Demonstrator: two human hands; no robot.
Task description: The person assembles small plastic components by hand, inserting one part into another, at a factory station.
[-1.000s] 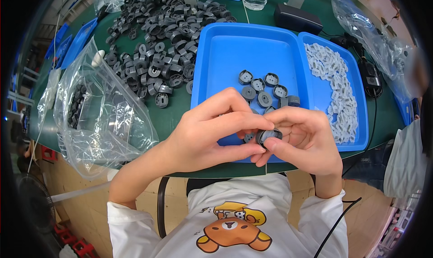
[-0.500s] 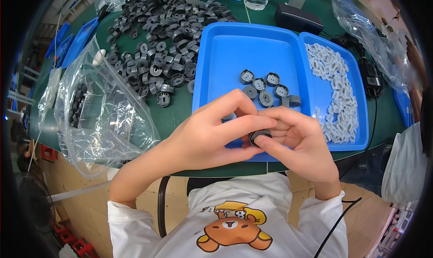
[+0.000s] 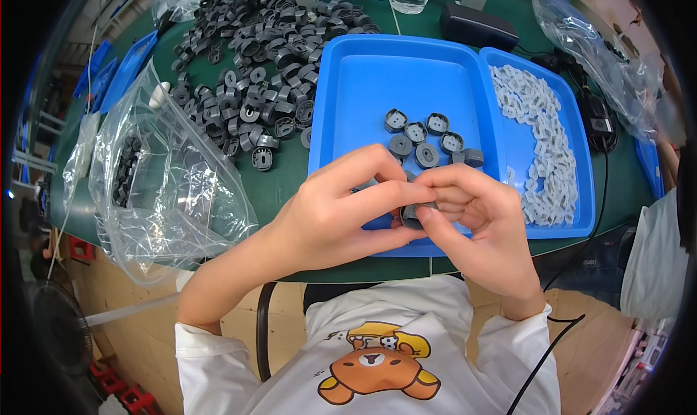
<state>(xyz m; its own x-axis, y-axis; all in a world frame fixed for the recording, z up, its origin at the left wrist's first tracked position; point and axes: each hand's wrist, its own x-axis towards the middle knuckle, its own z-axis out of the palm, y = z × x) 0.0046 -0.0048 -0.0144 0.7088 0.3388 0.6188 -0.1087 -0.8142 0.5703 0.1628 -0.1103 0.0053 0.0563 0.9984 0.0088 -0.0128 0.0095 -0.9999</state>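
Over the near edge of the large blue tray [image 3: 377, 77], a small round dark-grey plastic part [image 3: 414, 219] is held between both hands. My left hand [image 3: 341, 212] grips it from the left with thumb and fingers. From the right, my right hand [image 3: 475, 223] presses its thumb on the part, its other fingers curled behind. Fingers cover much of the part. Just beyond the hands, several similar grey round parts [image 3: 426, 155] lie in the tray, some with the hollow side up.
A big heap of grey round parts [image 3: 254, 88] covers the green table at the left back. Small pale-grey pieces [image 3: 555, 168] fill much of the narrower blue tray at right. A clear plastic bag [image 3: 181, 190] lies at left; a black adapter box [image 3: 479, 27] stands behind the trays.
The held part has turned between my fingers and now shows a different, lighter grey side. Both hands stay in nearly the same place.
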